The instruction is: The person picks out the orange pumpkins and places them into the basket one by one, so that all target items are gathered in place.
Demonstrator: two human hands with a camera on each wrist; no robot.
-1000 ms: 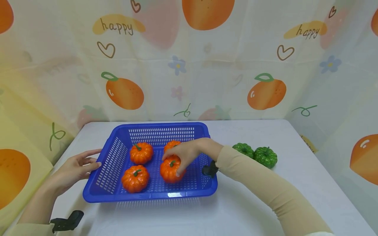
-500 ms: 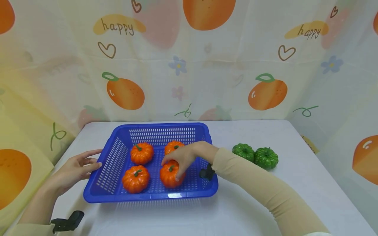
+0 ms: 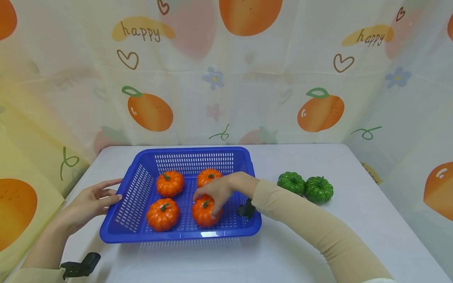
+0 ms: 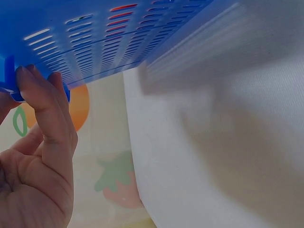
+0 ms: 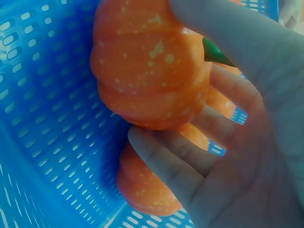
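A blue plastic basket (image 3: 152, 236) with slotted walls stands on the white table, with several small orange pumpkins in it. My left hand (image 3: 93, 200) grips the basket's left rim; in the left wrist view its fingers (image 4: 45, 109) hook at the edge. Inside the basket, my right hand (image 3: 218, 192) holds the near right pumpkin (image 3: 203, 217), thumb on one side and fingers on the other. The right wrist view shows this pumpkin (image 5: 147, 66) large, its green stem toward the palm. Behind it sits another pumpkin (image 3: 207, 176); two more, one near (image 3: 162, 217) and one far (image 3: 170, 184), lie at left.
Two green pumpkins, one left (image 3: 291, 182) and one right (image 3: 319, 190), lie side by side on the table (image 3: 293, 157), right of the basket. A patterned cloth (image 3: 247, 98) hangs behind the table. The right sleeve (image 3: 315, 228) reaches across the table's right part.
My right hand has lowered the orange pumpkin slightly toward the basket's near side, and by now has almost stopped. The left hand and basket have stayed put.
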